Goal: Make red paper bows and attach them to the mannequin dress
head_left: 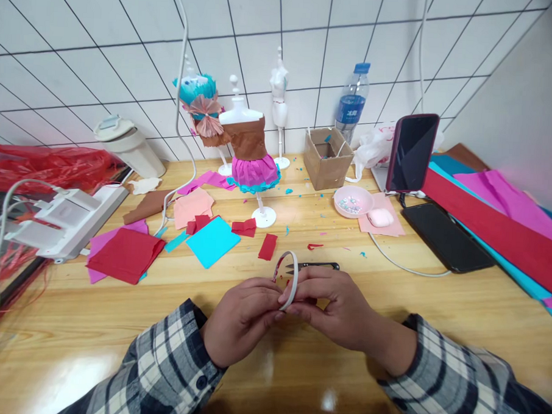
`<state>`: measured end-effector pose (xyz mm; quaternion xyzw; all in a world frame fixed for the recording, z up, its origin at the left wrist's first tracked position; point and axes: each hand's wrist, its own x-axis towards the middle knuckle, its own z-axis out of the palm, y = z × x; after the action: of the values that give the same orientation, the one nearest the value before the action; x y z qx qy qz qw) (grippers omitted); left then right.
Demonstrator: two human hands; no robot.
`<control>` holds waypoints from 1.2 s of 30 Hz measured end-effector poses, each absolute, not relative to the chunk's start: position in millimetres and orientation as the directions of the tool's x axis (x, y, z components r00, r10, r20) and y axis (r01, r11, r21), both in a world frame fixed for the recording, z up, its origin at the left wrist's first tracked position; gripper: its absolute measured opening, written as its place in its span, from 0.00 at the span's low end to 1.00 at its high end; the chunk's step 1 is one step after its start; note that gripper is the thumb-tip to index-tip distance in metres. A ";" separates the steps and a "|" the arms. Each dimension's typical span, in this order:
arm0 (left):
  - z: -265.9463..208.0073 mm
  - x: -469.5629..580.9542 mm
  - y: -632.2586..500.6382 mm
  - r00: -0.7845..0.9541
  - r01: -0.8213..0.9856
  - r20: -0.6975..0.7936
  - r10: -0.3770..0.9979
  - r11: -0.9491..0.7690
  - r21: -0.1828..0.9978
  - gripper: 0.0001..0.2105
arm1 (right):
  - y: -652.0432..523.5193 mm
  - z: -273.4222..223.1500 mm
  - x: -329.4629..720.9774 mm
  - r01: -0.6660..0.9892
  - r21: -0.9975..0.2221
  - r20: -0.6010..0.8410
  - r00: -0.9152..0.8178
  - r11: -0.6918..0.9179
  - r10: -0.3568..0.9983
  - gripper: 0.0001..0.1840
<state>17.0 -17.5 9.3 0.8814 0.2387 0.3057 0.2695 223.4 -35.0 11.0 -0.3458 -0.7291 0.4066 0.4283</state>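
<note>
Ring [295, 280] upright, pinched narrowly by left hand [242, 315] and right hand [340, 307].

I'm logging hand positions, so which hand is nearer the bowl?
Right: the right hand is on the near side of the bowl; the left hand is also on that side, but farther away, to the left.

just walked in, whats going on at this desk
A person's left hand and right hand hold a thin white ring, perhaps a tape roll, by its lower part. Black snips lie on the table just beyond the right hand. Farther back stands a small mannequin in a brown top and pink skirt, with a red sheet and a blue sheet lying in front of it, toward the left.
</note>
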 end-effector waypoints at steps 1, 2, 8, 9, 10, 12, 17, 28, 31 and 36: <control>10.1 16.8 -18.2 0.704 0.260 0.387 0.595 -0.724 0.639 0.09 | -34.7 11.1 223.3 0.155 -0.894 0.335 -0.390 0.420 0.858 0.05; 10.9 16.5 -18.8 0.707 0.265 0.366 0.605 -0.706 0.656 0.09 | -34.5 11.3 223.1 0.155 -0.900 0.325 -0.386 0.408 0.863 0.05; 12.3 15.6 -18.5 0.710 0.265 0.343 0.615 -0.685 0.678 0.08 | -35.1 11.9 223.3 0.157 -0.906 0.312 -0.383 0.394 0.870 0.06; 11.6 16.0 -17.8 0.708 0.267 0.358 0.609 -0.699 0.663 0.09 | -35.4 12.0 223.7 0.164 -0.906 0.308 -0.380 0.391 0.872 0.06; 10.7 16.4 -16.9 0.707 0.268 0.372 0.602 -0.714 0.647 0.09 | -35.6 12.2 224.2 0.171 -0.907 0.301 -0.375 0.384 0.877 0.06; 8.4 17.4 -15.0 0.705 0.269 0.395 0.589 -0.737 0.619 0.10 | -35.9 12.4 225.2 0.178 -0.912 0.285 -0.370 0.369 0.884 0.07; 4.8 17.9 -12.5 0.703 0.263 0.428 0.568 -0.767 0.585 0.12 | -36.0 11.8 225.6 0.200 -0.899 0.301 -0.363 0.389 0.882 0.07; 5.1 16.6 -12.2 0.730 0.285 0.436 0.525 -0.815 0.505 0.08 | -37.8 6.5 223.7 0.254 -0.778 0.425 -0.461 0.575 0.779 0.06; 5.6 15.4 -11.1 0.750 0.309 0.451 0.484 -0.859 0.408 0.08 | -38.1 9.5 224.5 0.225 -0.820 0.398 -0.435 0.526 0.807 0.07; 7.1 13.0 -9.3 0.790 0.339 0.423 0.443 -0.891 0.300 0.10 | -34.9 13.4 229.2 0.140 -0.925 0.285 -0.360 0.353 0.888 0.11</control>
<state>13.0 -9.3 7.1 0.9402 0.2081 0.2483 0.1048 229.2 -34.9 13.4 -0.3667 -0.7007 0.4345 0.4309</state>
